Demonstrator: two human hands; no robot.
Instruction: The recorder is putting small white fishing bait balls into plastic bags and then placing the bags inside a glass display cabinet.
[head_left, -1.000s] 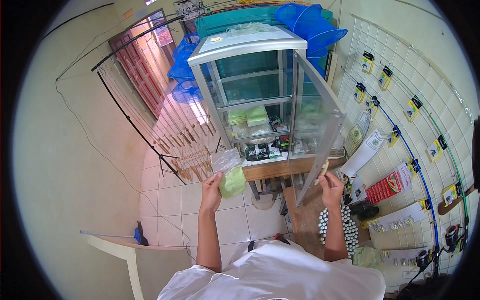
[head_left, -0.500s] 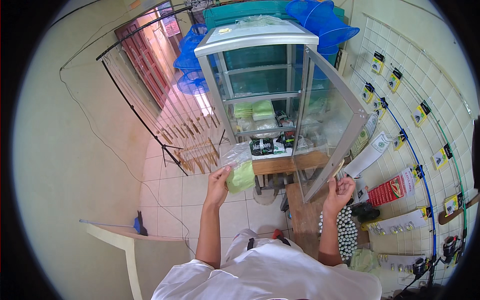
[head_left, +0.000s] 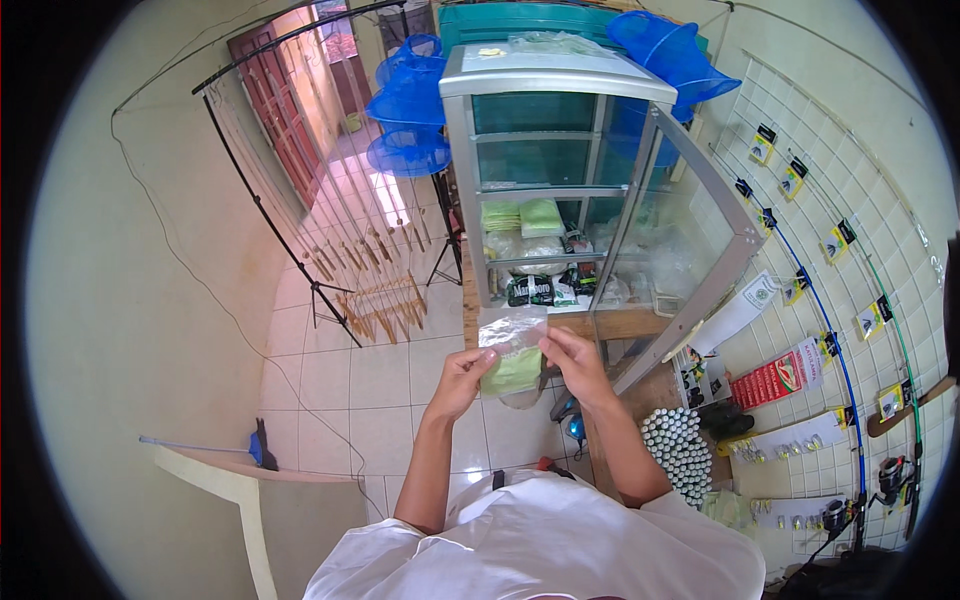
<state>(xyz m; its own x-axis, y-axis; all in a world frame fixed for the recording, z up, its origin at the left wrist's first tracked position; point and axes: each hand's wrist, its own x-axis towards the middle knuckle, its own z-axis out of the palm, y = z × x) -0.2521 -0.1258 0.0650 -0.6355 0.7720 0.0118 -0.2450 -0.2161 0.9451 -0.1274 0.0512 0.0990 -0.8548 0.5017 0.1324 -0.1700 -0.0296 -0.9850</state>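
A clear plastic bag with pale green material in its lower part hangs between my hands in front of the cabinet. My left hand pinches its left edge, thumb on top. At the upper right edge, the fingers of my right hand are closed on the bag as well. Straight ahead stands a glass display cabinet, its framed glass door swung open to the right. Inside, stacked pale green packets sit on a shelf above black and white packages.
Blue mesh nets hang left of the cabinet, beside a black rack with hanging rods. A white wire grid at right carries small packets and fishing rods. Many white-topped cylinders stand near my right elbow. A cable trails down the left wall.
My right hand has left the door's edge and moved left to grip the bag. My left hand has brought the bag slightly right and lower. The view has shifted slightly.
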